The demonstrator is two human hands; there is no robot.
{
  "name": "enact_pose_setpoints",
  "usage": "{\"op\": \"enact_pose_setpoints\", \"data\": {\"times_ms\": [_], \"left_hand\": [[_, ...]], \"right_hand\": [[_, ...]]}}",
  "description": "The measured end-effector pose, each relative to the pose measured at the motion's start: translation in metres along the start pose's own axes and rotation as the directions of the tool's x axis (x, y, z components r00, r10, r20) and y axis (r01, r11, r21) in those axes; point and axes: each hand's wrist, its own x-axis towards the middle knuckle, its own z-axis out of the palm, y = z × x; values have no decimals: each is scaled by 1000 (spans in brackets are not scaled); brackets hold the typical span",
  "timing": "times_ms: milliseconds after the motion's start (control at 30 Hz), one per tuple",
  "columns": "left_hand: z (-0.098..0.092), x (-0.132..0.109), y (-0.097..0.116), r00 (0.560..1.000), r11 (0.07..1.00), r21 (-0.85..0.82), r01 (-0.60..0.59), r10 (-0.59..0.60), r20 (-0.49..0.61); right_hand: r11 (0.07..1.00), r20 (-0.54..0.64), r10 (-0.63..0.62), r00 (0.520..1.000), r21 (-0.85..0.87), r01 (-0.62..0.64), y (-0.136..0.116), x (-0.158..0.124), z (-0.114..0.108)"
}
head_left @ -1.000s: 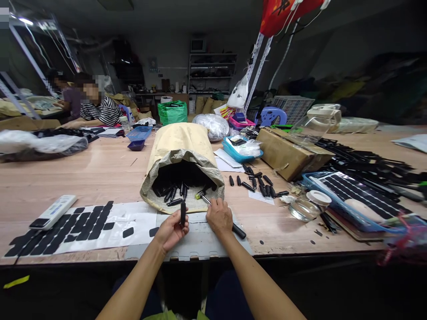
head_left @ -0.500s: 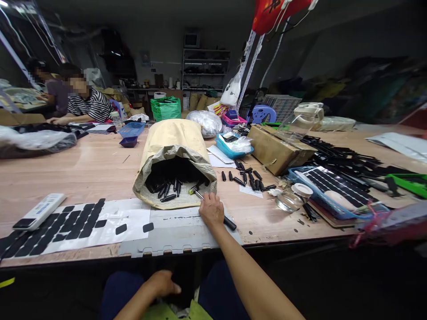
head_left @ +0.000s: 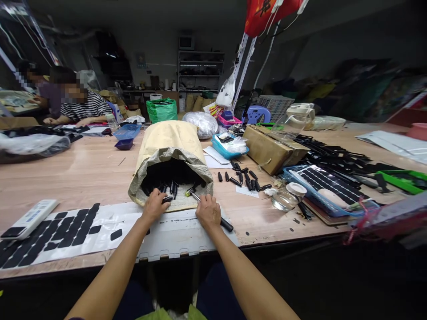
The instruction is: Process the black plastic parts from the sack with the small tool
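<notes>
My left hand [head_left: 154, 206] is at the mouth of a tan woven sack [head_left: 171, 135], its fingers closed on a black cylindrical part [head_left: 167, 200] lying at the lip. More such black parts [head_left: 175, 189] lie deeper inside, where shadow hides the rest. Wrapped around a hammer-like tool is my right hand [head_left: 208, 212], resting at the sack's right front corner. The tool's black grip [head_left: 227, 224] sticks out behind the hand. Its silver shaft [head_left: 195, 196] and yellowish head [head_left: 189, 191] point into the opening. Under both hands lies a grey-white board [head_left: 170, 235].
Several loose black parts [head_left: 248, 178] lie right of the sack, near a cardboard box [head_left: 271, 151] and a clear jar [head_left: 286, 200]. On the left are a white device [head_left: 31, 218] and a sheet with black stickers [head_left: 71, 226]. Two people sit at the far left.
My left hand has risen from my lap to the sack mouth and taken hold of a black part. My right hand keeps the tool in place; the view has shifted slightly.
</notes>
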Motion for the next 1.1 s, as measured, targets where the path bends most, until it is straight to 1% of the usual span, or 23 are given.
{"op": "enact_pose_setpoints", "data": {"times_ms": [33,67,100,133,167,200,233,267,300,333,367,533,667,733,767,800,833,900,933,967,1000,1033,1100], "left_hand": [[5,3,-4,1000,1000,14,-17,17,3],[8,5,-6,1000,1000,-21,-18,18,-5],[9,5,-6,1000,994,-110,1,-3,-24],[8,5,-4,998,967,-251,44,-55,-39],[6,6,0,991,897,-430,106,-132,-30],[3,8,6,976,770,-613,180,-220,11],[0,10,12,951,599,-760,251,-298,79],[-4,12,17,922,422,-853,308,-353,158],[-6,14,22,894,274,-896,349,-384,231],[-8,15,26,871,172,-910,377,-400,285],[-8,15,29,855,113,-912,394,-410,319],[-3,6,26,826,7,-905,424,-413,384],[-3,0,23,816,-27,-892,451,-392,425],[-3,-1,22,824,13,-888,460,-378,421],[-2,-2,21,833,67,-884,463,-375,408],[0,-3,20,842,152,-871,467,-379,385],[3,-3,19,854,267,-844,466,-385,350],[12,-5,16,898,554,-719,420,-367,242],[17,-5,14,928,691,-625,363,-330,174],[23,-6,11,957,805,-521,284,-268,107],[28,-7,8,981,888,-420,190,-185,51],[33,-7,4,995,940,-328,95,-96,11],[41,-7,-4,998,982,-182,-56,54,-15]], "right_hand": [[1000,-1,-1,1000,3,1,0,0,0],[1000,-1,-2,1000,5,2,0,0,0],[1000,-1,-3,1000,4,3,0,1,0],[1000,0,-4,1000,3,4,0,1,0],[1000,4,-4,1000,2,4,0,1,0],[1000,10,-2,1000,0,2,0,1,0],[1000,14,1,1000,-1,-1,0,1,0],[1000,16,4,1000,-3,-4,0,0,0],[1000,16,6,1000,-5,-6,0,0,-1],[1000,15,5,1000,-9,-5,0,0,-1],[1000,12,3,1000,-12,-3,0,0,-2],[1000,-14,-12,1000,-3,12,0,-1,-1],[1000,-21,-8,1000,2,8,0,-1,0],[1000,-15,-10,1000,-2,10,0,-1,-1],[1000,-12,-11,1000,-3,11,0,-1,-1],[1000,-11,-11,1000,-4,11,0,-1,-1],[1000,-10,-9,1000,-4,9,0,-1,-1],[1000,-8,-5,1000,0,5,0,-1,-1],[1000,-4,-3,1000,3,4,0,-1,0],[1000,2,-4,1000,8,4,1,0,0],[1000,11,-3,1000,16,3,1,0,-1],[1000,24,-2,1000,30,1,2,1,-1],[997,60,-4,998,80,-1,5,1,-4]]}}
